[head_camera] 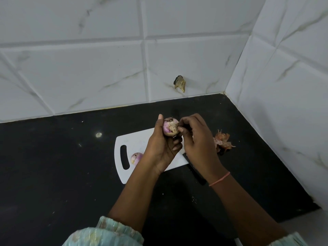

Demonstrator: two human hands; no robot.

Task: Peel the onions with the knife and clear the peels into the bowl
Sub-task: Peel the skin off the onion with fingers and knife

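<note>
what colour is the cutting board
White, with a dark slot handle; the cutting board shows best in the head view.

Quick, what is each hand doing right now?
Left hand: holds an onion.
Right hand: fingers pinch at the onion's skin; the knife lies on the counter.

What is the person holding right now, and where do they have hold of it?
The left hand grips an onion round its lower half. The right hand pinches a bit of skin on the onion's side with its fingers.
</note>
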